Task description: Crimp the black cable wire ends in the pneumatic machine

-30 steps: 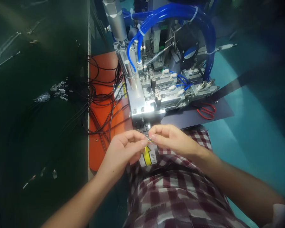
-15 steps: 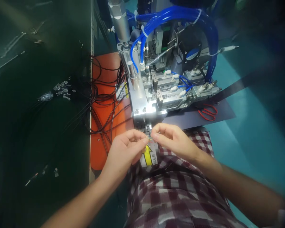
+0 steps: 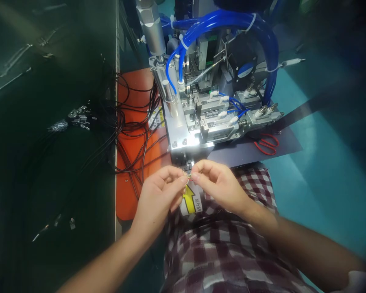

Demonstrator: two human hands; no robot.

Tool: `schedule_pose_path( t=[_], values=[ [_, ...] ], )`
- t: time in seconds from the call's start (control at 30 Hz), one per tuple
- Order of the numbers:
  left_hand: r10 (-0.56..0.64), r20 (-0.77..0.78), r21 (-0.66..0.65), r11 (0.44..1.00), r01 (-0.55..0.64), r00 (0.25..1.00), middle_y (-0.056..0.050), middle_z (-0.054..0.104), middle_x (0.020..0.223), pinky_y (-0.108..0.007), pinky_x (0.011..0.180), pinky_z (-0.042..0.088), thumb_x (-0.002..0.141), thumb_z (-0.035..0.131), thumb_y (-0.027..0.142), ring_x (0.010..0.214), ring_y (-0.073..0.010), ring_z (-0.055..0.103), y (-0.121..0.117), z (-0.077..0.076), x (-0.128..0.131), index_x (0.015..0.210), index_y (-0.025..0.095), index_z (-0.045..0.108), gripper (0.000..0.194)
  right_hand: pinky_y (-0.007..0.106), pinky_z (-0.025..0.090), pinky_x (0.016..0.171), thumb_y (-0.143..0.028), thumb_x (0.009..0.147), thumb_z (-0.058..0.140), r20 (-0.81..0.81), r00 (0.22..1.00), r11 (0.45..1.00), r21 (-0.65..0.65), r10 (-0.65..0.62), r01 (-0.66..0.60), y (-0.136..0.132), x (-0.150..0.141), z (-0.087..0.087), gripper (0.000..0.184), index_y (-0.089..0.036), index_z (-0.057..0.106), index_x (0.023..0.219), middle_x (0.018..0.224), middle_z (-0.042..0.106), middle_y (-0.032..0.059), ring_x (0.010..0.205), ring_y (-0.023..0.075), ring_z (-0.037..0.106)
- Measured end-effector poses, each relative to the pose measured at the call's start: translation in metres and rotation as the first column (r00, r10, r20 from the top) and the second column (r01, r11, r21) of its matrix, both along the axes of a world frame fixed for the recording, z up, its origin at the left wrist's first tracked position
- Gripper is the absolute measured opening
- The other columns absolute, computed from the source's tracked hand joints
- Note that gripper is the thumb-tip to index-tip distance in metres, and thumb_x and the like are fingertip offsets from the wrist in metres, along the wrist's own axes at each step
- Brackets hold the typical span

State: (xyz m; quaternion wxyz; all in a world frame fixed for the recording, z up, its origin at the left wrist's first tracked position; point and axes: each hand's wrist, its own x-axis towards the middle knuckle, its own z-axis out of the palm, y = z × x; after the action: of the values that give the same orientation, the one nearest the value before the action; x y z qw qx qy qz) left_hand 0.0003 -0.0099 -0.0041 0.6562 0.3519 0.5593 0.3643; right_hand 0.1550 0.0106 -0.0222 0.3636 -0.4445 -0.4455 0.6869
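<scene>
My left hand [image 3: 163,189] pinches a tiny piece with thin wire ends [image 3: 189,176] between thumb and forefinger. It is too small for me to name its exact kind. From the other side, my right hand [image 3: 218,183] closes thumb and forefinger at the same spot, its fingertips meeting the wire ends. Both hands hover above a white label with a yellow arrow [image 3: 189,199]. Just beyond the fingertips is the front of a metal machine [image 3: 181,136] with pneumatic cylinders.
Black cables [image 3: 140,126] run over an orange board [image 3: 128,207] to a dark green table [image 3: 88,244], where a bundle of metal connectors [image 3: 79,116] lies. Thick blue air hoses [image 3: 232,20] arch over the machine. Red-handled scissors or pliers [image 3: 267,144] lie on the right. A checkered garment [image 3: 225,252] covers my lap.
My right hand has moved left, closing the small gap, and its fingertips now meet those of my left hand at the tiny piece. My left hand has barely moved.
</scene>
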Motion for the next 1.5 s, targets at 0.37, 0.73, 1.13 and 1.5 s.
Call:
schedule_pose_path(
  t=[0.37,0.73,1.13,1.5],
  values=[
    [0.028,0.049,-0.037,0.999,-0.026,0.998,0.006,0.051,0.059,-0.019,0.041,0.018,0.084,0.063,0.03,0.037,-0.0004,0.032,0.0,-0.001,-0.001,0.076,0.015,0.056,0.018,0.022,0.034,0.048,-0.028,0.084,0.062,0.171,0.982,0.968,0.249,-0.084,0.039,-0.005,-0.002,-0.009,0.011,-0.017,0.06,0.082,0.062,0.051,-0.0032,0.052,0.0088,0.042],
    [0.069,0.077,0.02,0.997,-0.071,0.995,0.005,0.055,0.057,-0.018,0.042,0.023,0.087,0.058,0.029,0.037,-0.0011,0.033,-0.002,-0.002,0.003,0.081,0.016,0.053,0.015,0.024,0.038,0.052,-0.034,0.091,0.054,0.145,0.989,0.98,0.197,-0.043,0.013,-0.009,-0.009,-0.013,0.017,-0.019,0.053,0.082,0.062,0.052,-0.0029,0.053,0.0105,0.045],
    [0.06,0.09,0.026,0.998,-0.062,0.994,0.003,0.059,0.058,-0.017,0.039,0.024,0.089,0.054,0.028,0.035,-0.0023,0.036,-0.003,-0.002,0.004,0.082,0.017,0.051,0.013,0.026,0.039,0.058,-0.023,0.091,0.051,0.322,0.94,0.898,0.437,-0.109,-0.045,-0.011,-0.007,-0.009,0.009,-0.02,0.05,0.082,0.074,0.055,0.0003,0.062,0.0128,0.049],
    [-0.012,-0.026,0.004,1.0,0.012,1.0,0.004,0.054,0.054,-0.017,0.04,0.019,0.088,0.058,0.03,0.04,-0.0023,0.03,-0.004,-0.002,0.003,0.079,0.016,0.053,0.017,0.022,0.029,0.043,-0.028,0.09,0.051,0.078,0.995,0.998,0.022,0.06,-0.061,-0.005,-0.002,0.0,0.015,-0.019,0.049,0.079,0.058,0.041,-0.0071,0.047,0.0077,0.032]
  ],
)
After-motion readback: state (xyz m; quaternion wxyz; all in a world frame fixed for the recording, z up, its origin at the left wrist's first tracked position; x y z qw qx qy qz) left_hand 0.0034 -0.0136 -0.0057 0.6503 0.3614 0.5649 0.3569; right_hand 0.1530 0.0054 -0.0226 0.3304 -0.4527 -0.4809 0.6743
